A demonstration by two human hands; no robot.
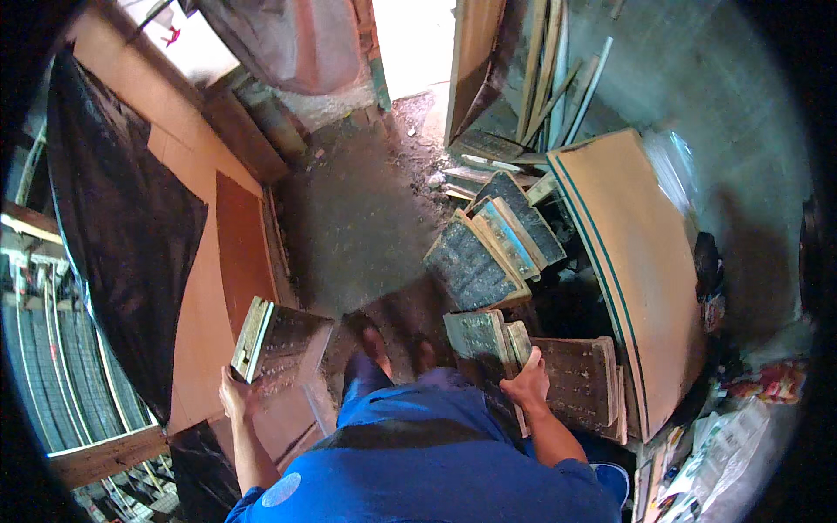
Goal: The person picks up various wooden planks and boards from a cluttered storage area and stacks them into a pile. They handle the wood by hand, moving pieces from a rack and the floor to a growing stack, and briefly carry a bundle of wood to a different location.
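Note:
On the left, my left hand is closed on the lower edge of a few dark boards, held on edge, with pale wooden rims and dotted faces. My right hand grips another set of dark dotted boards at their light wooden ends, on the right of my body. Just beyond the right hand stands a similar upright board. Farther ahead, several more of these boards lean together in a stack, one showing a blue strip. Both thumbs are partly hidden, and the undersides of the held boards are out of sight.
A tan curved panel stands on the right. Wooden strips and pipes lean near the bright doorway. A black sheet drapes over the orange-brown panel on the left. Rubble litters the grey floor.

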